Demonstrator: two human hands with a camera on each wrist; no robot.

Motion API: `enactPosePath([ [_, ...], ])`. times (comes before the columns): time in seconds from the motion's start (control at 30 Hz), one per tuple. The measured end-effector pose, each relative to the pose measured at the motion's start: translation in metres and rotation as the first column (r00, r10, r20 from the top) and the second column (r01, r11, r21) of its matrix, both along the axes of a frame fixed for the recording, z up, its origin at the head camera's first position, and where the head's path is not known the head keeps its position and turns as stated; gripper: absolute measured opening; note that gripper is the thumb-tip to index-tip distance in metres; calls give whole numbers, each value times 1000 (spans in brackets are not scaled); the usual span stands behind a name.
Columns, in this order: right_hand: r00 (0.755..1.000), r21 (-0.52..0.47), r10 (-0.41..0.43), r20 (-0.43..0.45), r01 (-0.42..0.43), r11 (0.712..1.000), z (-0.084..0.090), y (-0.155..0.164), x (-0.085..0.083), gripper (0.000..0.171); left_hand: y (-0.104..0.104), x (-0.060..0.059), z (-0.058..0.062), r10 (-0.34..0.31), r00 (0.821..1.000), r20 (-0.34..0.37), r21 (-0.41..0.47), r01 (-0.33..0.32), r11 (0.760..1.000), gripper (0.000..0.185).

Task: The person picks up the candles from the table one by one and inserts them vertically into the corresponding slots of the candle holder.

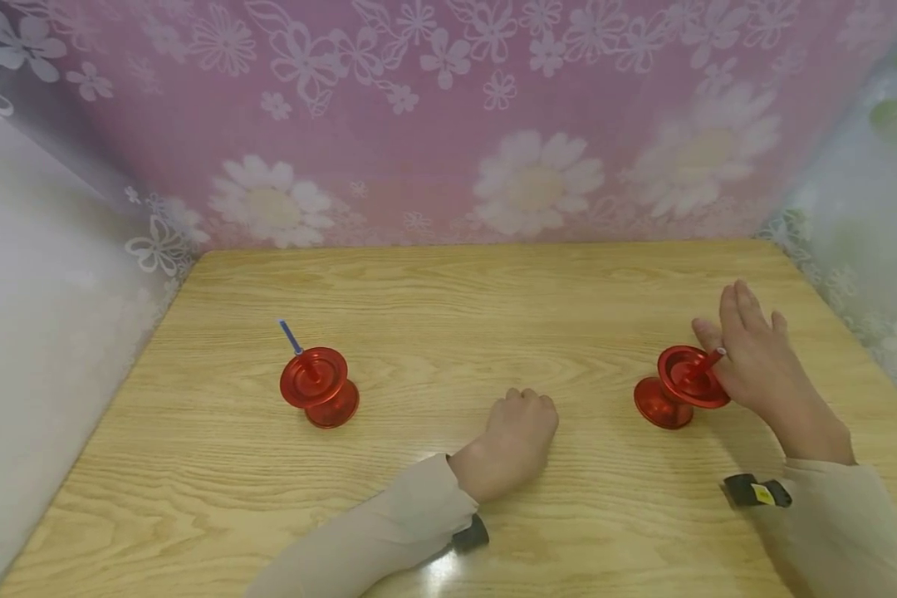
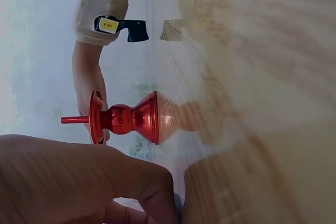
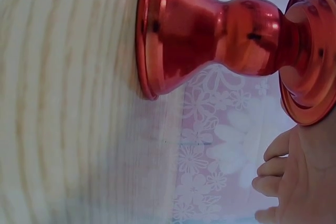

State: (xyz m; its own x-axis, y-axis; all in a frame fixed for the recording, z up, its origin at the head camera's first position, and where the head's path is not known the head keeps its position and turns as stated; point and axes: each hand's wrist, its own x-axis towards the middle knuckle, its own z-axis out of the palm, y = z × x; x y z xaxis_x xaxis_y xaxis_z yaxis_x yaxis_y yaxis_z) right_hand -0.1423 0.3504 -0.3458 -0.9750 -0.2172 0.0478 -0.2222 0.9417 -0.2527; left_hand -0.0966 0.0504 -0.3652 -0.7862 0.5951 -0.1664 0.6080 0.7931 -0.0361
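Observation:
On the right of the table, a shiny red metal candle holder [image 1: 665, 403] stands upright, a thin red stem [image 1: 708, 365] rising from its dish. My right hand [image 1: 762, 361] is beside this dish, fingers extended forward and thumb apart, its palm side right at the rim. In the right wrist view the holder's waisted body [image 3: 194, 30] fills the top, with the hand's fingers below the dish. My left hand [image 1: 512, 440] rests near the table's middle, fingers loosely bent downward; no held thing shows. A matching red candle holder [image 1: 332, 407] stands at left, a blue stick [image 1: 290, 335] topping its stem.
The wooden table [image 1: 448, 307] has a light grain and ends at a pink flowered backdrop [image 1: 419, 149]. Pale sheets hang along both sides. Dark wrist mounts [image 1: 757, 491] sit at both sleeves, close over the wood.

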Motion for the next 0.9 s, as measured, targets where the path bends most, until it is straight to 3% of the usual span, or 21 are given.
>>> enactPosePath([
  [0.27, 998, 5, -48, 40, 48, 999, -1, 0, 1, 73, -1, -1, -2, 18, 1000, 7, 36, -18, 999, 15],
  [0.53, 997, -23, -61, 52, 62, 998, 0, 0, -1, 71, -4, -9, 3, 27, 998, 57, 136, -35, 990, 19],
  [0.77, 997, -87, -65, 52, 69, 994, 0, -2, -2, 76, -11, -16, 7, 5, 1000, 16, 221, -8, 975, 16],
  [0.9, 996, -105, -75, 54, 80, 991, -1, -3, -3, 71, -17, -23, 13, -1, 996, 84, 285, -23, 958, 10],
])
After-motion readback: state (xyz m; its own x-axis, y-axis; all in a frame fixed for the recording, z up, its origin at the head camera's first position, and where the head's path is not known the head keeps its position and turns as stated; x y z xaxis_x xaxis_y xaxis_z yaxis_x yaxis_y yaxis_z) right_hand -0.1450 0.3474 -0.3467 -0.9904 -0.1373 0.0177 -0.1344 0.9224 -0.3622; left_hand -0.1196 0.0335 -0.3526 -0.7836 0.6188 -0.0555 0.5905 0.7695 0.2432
